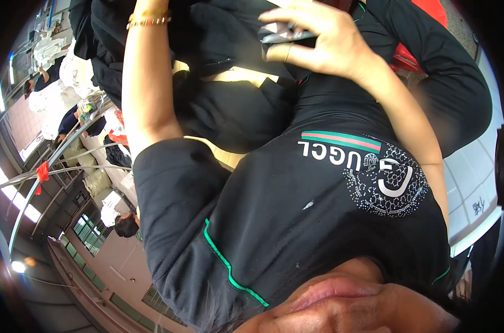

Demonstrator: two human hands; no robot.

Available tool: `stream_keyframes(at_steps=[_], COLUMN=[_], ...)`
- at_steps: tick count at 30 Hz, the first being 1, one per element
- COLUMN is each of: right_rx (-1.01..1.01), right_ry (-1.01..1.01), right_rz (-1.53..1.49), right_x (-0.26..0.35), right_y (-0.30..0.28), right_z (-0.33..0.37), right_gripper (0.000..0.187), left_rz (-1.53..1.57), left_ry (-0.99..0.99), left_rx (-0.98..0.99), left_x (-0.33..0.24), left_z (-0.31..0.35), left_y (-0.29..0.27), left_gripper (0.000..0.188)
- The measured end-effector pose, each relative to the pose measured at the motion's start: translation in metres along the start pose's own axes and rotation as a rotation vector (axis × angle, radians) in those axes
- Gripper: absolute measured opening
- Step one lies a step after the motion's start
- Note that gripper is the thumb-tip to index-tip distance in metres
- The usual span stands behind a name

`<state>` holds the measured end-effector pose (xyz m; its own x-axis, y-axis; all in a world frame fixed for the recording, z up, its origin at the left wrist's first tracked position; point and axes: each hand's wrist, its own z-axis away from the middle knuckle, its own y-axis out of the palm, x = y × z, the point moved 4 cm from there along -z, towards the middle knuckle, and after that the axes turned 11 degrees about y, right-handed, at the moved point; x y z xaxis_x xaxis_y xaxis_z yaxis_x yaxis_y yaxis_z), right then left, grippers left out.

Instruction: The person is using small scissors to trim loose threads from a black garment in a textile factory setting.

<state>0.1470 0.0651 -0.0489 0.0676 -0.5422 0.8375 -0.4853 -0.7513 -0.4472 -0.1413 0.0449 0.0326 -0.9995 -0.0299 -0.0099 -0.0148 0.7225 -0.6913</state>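
Note:
My right hand (332, 47) is at the upper middle, its fingers and thumb closed round a small black-and-silver tool (285, 38). Blur and the fingers hide its exact kind. Black cloth (224, 22) lies in dark folds beside and beneath that hand. My left forearm (146, 77) reaches up past the top edge, with thin bracelets (148, 22) at the wrist. The left hand itself is cut off by the frame. More black fabric (235, 111) bulges between my arms, over a pale yellow surface (221, 155).
A red seat (407, 58) shows at the upper right. Along the right rim stands a white panel (471, 183). Metal rails (69, 169) with a red cloth strip (42, 172) cross the left side. Beyond are heaps of white cloth (74, 72) and other people (126, 225).

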Motion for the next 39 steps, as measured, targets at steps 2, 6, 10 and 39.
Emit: stream_keyframes(at_steps=[2,6,10,39], right_rx=[0.043,0.078,0.107,-0.113], right_ry=[-0.072,-0.114,0.000,-0.110], right_rz=[0.104,0.139,-0.188,-0.039], right_x=[0.014,0.005,0.003,0.047], right_y=[0.013,0.023,0.002,-0.060], right_z=[0.004,0.013,0.000,-0.022], right_gripper=[0.053,0.030,0.018,0.037], left_rz=[0.248,0.395,0.751,1.169], left_ry=[-0.037,-0.238,-0.505,-0.899], left_rx=[0.047,0.220,0.235,0.107], left_x=[-0.018,-0.072,-0.097,-0.162], left_z=[0.007,0.032,0.084,0.091], left_y=[-0.020,-0.065,-0.104,-0.077], left_gripper=[0.041,0.039,0.022,0.024])
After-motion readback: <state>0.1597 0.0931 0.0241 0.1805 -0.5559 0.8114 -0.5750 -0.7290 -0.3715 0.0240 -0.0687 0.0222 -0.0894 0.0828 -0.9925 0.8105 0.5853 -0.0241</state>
